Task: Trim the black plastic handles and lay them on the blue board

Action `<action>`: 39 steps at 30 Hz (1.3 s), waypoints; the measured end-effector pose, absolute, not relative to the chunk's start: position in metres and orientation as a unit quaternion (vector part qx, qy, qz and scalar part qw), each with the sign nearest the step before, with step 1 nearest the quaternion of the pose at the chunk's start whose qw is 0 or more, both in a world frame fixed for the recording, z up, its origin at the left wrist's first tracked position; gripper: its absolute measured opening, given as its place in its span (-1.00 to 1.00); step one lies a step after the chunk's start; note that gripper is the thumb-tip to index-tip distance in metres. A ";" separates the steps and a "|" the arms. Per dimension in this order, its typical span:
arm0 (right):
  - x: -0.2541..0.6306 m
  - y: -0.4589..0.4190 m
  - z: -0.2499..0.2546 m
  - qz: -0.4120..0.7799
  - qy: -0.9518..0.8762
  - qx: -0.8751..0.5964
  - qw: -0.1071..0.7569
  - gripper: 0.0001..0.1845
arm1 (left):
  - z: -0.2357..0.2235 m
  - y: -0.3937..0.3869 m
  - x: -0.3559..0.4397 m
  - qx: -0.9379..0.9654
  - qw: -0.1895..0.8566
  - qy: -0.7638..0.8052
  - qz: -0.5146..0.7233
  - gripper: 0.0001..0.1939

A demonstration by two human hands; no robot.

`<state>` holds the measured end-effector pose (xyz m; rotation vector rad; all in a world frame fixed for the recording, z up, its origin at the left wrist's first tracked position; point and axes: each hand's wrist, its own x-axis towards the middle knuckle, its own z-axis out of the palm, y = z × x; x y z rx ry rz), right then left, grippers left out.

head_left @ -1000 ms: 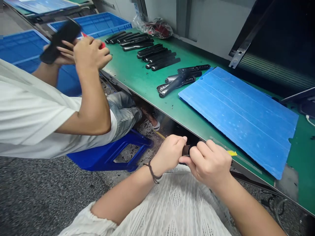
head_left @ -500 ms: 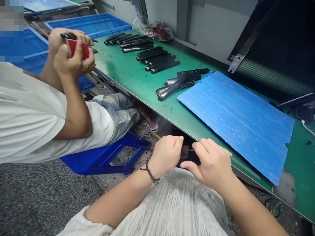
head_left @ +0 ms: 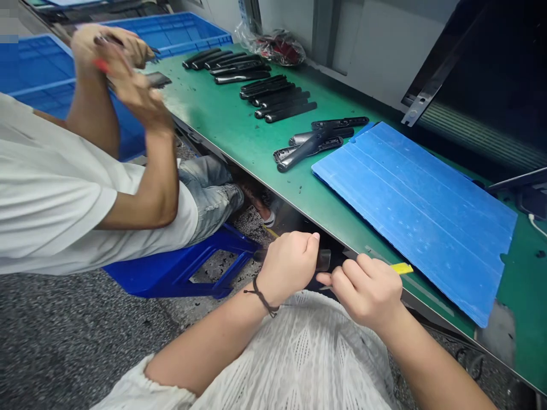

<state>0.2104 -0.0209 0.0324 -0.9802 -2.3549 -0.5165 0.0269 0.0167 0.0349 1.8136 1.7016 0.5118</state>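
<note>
My left hand point(head_left: 289, 267) is closed around a dark housing part point(head_left: 323, 261), with only its end showing beyond my fingers. My right hand point(head_left: 367, 292) sits just beside it, its fingertips pinching a thin pick point(head_left: 325, 288). A yellow tab point(head_left: 400, 268) shows past my right hand, at the bench edge. Whether it joins the pick is hidden. Both hands are below the front edge of the green bench mat point(head_left: 222, 131). Long black housing parts point(head_left: 277, 97) lie in rows on the mat, out of reach of neither hand's fingers' contact.
A co-worker at my left holds a dark part and a red tool point(head_left: 100, 64) up in both hands point(head_left: 113, 60). A blue corrugated sheet point(head_left: 414, 222) lies on the bench. Blue crates point(head_left: 166, 34) stand behind, and a blue stool point(head_left: 183, 267) stands below.
My right hand has moved slightly down and toward me, and more of the yellow tab shows. The co-worker's hands have turned and shifted, with the red tool now less visible.
</note>
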 end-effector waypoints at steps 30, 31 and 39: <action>0.190 -0.004 0.062 0.598 -0.511 -0.478 0.392 -0.66 | 0.030 0.020 0.023 0.576 0.678 0.368 0.270 -0.51; 0.191 -0.004 0.064 0.591 -0.522 -0.477 0.388 -0.67 | 0.029 0.020 0.023 0.575 0.678 0.370 0.271 -0.52; 0.196 -0.020 0.066 0.089 -0.808 -0.490 0.315 -0.49 | 0.038 0.018 0.029 0.510 0.641 0.480 0.315 -0.54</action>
